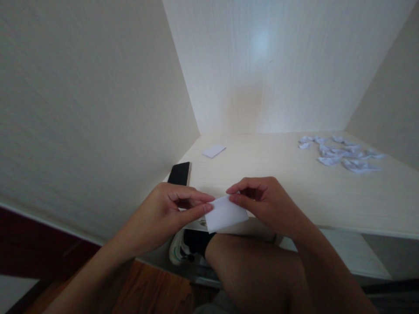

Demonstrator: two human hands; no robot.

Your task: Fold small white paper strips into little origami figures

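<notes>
A small white rectangle of paper is held over the near edge of the desk, tilted with its flat face toward me. My left hand pinches its upper left corner between thumb and fingers. At the upper right corner, my right hand grips it the same way, thumb in front. The fingertips behind the sheet are partly hidden. Whether the paper is one layer or folded, I cannot tell.
On the pale desk, a black phone lies by the left wall. Behind it rests a flat white paper piece. Several crumpled or twisted white papers are spread at the back right. Panels enclose the desk; my leg is below.
</notes>
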